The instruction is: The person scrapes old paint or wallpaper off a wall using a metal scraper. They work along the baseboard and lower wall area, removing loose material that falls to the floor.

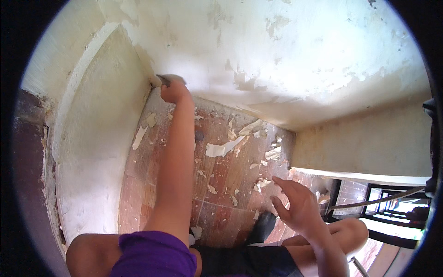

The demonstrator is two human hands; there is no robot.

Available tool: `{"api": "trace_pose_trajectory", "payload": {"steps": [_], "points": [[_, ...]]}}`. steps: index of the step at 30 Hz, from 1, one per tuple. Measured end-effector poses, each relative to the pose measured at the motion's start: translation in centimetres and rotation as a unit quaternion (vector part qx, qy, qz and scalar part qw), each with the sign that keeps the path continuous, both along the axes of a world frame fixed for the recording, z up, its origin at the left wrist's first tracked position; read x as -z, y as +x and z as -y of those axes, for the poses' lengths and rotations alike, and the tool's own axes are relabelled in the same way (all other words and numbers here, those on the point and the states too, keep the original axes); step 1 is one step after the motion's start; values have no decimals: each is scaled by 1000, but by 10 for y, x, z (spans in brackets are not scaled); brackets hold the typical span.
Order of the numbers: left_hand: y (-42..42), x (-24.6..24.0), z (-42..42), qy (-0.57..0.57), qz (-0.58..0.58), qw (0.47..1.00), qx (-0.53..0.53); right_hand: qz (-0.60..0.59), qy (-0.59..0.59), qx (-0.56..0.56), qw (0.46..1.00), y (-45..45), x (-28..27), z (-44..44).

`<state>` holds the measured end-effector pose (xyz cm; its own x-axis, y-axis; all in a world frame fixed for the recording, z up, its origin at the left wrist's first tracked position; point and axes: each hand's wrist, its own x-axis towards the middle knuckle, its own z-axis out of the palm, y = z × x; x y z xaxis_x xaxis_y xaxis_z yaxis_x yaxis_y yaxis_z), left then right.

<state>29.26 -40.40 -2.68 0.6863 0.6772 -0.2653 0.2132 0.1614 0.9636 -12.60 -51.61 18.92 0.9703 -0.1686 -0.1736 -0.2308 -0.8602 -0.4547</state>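
My left hand [175,92] grips a scraper [164,80], its dark edge pointing to the left. The tool is partly hidden by my fingers and blurred. It is against or very close to the low part of the plaster wall [214,62], near the corner with the left wall [100,114]. My right hand [299,207] hangs empty above the floor by my right knee, fingers and thumb spread apart. Patches of the wall's coating have come away, leaving ragged edges. Below lie several pale peeled flakes [218,150] on the wood-look tile floor [216,180].
A low wall section [363,142] juts out on the right. Beyond it are a dark frame [368,207] and a cord [377,199] stretched across. On the left runs a dark brown surface [29,145] with a broken plaster edge. My dark shoe [262,226] rests on the floor.
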Motion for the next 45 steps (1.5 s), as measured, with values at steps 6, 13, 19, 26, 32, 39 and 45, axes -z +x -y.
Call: {"api": "trace_pose_trajectory", "payload": {"steps": [6,13,19,26,32,39,45], "points": [[-7,1,-1,23,-3,1000,10,15,1,10,1000,0,2,1],[-12,3,6,9,61,998,25,9,-18,-7,1000,3,5,0],[-4,-4,3,12,-22,1000,-12,-1,1,-18,1000,3,5,-5],[-21,14,17,-39,68,997,27,-21,-7,-16,1000,5,7,-3],[-37,3,26,3,21,999,40,-28,-6,-39,999,7,10,-9],[-51,7,48,-14,28,999,14,-27,-14,-37,999,9,10,-7],[-80,3,58,-12,71,995,62,-35,-18,-36,999,8,9,-10]]}}
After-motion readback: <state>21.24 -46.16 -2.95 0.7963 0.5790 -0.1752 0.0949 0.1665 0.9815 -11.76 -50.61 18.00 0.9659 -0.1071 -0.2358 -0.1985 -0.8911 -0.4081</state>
